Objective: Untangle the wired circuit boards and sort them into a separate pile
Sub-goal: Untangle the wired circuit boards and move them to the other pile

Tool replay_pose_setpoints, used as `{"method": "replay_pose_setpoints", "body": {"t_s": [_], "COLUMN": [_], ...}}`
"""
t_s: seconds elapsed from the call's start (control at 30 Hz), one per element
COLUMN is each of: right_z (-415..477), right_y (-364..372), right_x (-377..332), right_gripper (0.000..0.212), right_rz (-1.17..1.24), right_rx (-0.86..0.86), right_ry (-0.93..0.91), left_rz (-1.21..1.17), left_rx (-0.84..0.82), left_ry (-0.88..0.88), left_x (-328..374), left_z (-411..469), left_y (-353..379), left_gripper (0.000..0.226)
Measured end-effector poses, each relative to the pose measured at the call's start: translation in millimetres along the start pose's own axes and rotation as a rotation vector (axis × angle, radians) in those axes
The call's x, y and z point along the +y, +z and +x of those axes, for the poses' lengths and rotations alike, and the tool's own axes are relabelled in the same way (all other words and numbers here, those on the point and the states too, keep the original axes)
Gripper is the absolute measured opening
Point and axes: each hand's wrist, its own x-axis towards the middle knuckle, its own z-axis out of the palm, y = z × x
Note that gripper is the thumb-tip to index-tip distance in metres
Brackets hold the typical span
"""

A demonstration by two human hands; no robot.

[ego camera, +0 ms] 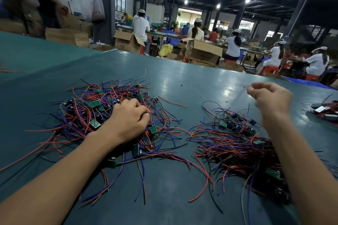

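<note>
left grip (128,120) on tangle (86,115), right grip (272,99) unclear

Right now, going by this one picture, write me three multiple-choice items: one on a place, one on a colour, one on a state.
1. Where is the left hand?
A on the left pile
B flat on bare table
C on a cardboard box

2. What colour are the small boards?
A green
B yellow
C white

3. How is the right hand?
A flat on the table
B raised above the right pile
C gripping a box

Key:
1 A, its fingers curl into that tangle.
2 A, every board that shows is green.
3 B, it hangs blurred over that pile.
</note>
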Motion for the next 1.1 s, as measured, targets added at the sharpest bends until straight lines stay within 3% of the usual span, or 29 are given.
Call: {"method": "replay_pose_setpoints", "body": {"t_s": [0.07, 0.17, 0.27, 0.33, 0.4, 0.5, 0.57, 0.7, 0.9, 1.03, 1.1], "right_z": [11, 11, -1, -14, -41, -95, -127, -164, -170, -168, -168], "right_y": [-1, 3, 12, 22, 34, 52, 61, 69, 71, 70, 71], "right_x": [21, 41, 34, 19, 2, -12, -7, 18, 24, 27, 28], "right_gripper": [0.015, 0.012, 0.022, 0.033, 0.042, 0.027, 0.021, 0.021, 0.021, 0.019, 0.018], "right_rz": [-0.345, -0.673, -0.865, -0.878, -0.769, -0.431, -0.333, -0.373, -0.271, -0.289, -0.267], "right_rx": [-0.017, -0.186, -0.332, -0.283, -0.174, -0.170, -0.200, -0.275, -0.390, -0.405, -0.401], "right_ry": [0.019, 0.049, 0.069, -0.021, -0.238, -0.551, -0.695, -0.861, -0.706, -0.731, -0.738], "left_rz": [-0.012, 0.035, 0.082, 0.039, 0.020, -0.006, -0.090, -0.512, -1.462, -1.850, -1.913], "left_rx": [-0.025, -0.045, -0.065, -0.045, -0.015, 0.075, 0.154, 0.214, -0.016, -0.120, -0.147], "left_ry": [0.046, 0.147, 0.199, 0.224, 0.251, 0.296, 0.313, 0.086, -0.409, -0.509, -0.498], "left_x": [0, 4, 7, 8, 10, 13, 16, 22, 24, 21, 21], "left_z": [-2, -6, -8, -8, -9, -9, -10, -11, -1, -2, -2], "left_y": [-2, -8, -11, -12, -13, -14, -15, -18, -31, -32, -31], "left_gripper": [0.042, 0.060, 0.057, 0.041, 0.030, 0.033, 0.028, 0.015, 0.015, 0.042, 0.037]}}
